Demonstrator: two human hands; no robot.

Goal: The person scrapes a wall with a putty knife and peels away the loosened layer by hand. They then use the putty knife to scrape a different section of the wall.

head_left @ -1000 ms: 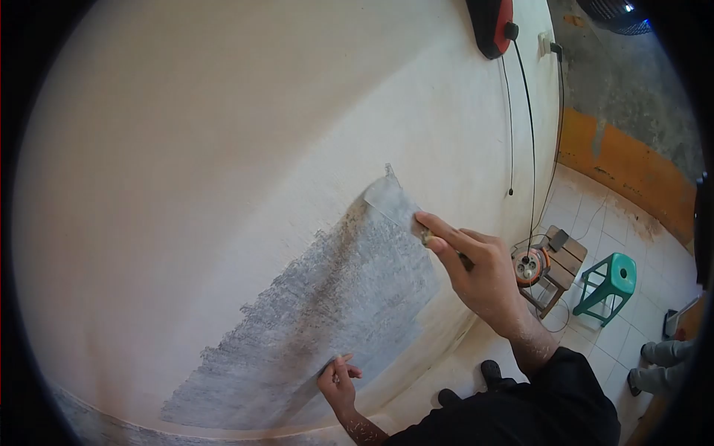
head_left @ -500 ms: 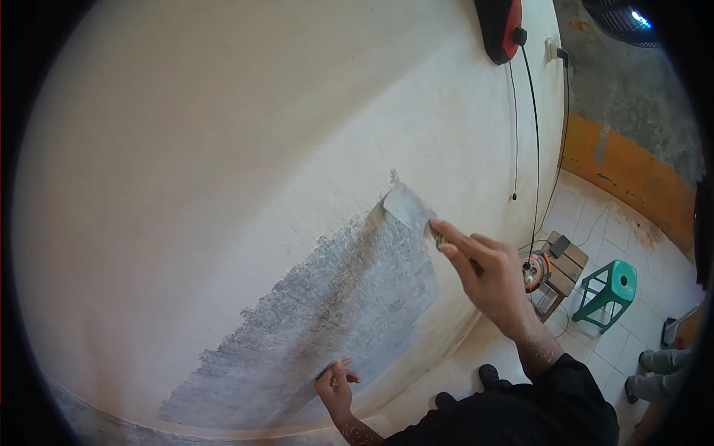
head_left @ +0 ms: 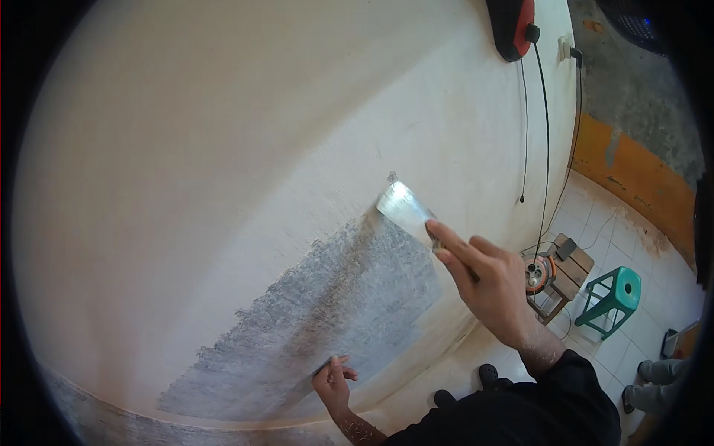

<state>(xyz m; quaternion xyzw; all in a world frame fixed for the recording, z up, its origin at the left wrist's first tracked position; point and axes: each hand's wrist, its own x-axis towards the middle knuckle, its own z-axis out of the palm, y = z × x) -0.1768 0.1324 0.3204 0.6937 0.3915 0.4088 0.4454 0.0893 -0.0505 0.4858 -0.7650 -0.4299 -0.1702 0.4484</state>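
My right hand [head_left: 494,279] is closed round the handle of a paint scraper [head_left: 401,204]. The scraper's wide, shiny blade lies against the wall at the upper end of a rough grey scraped patch [head_left: 349,290]. Cream paint [head_left: 223,149] surrounds that patch, with a ragged border on its upper left. Lower down, my left hand [head_left: 336,383] is close to the wall over the grey area. Its thumb and forefinger pinch a small dark thing that I cannot make out. Pale flecks dot both forearms.
A cable reel [head_left: 539,273] rests by a wooden stool [head_left: 573,267], with a green plastic stool [head_left: 616,297] beside it. Cords hang along the wall from a red and black device [head_left: 513,30] and a socket [head_left: 565,48]. Another person's legs [head_left: 658,383] show at lower right.
The scraper blade has shifted slightly left and now catches bright light. My left hand has moved slightly up and left. The room's right side sits a little farther right in view.
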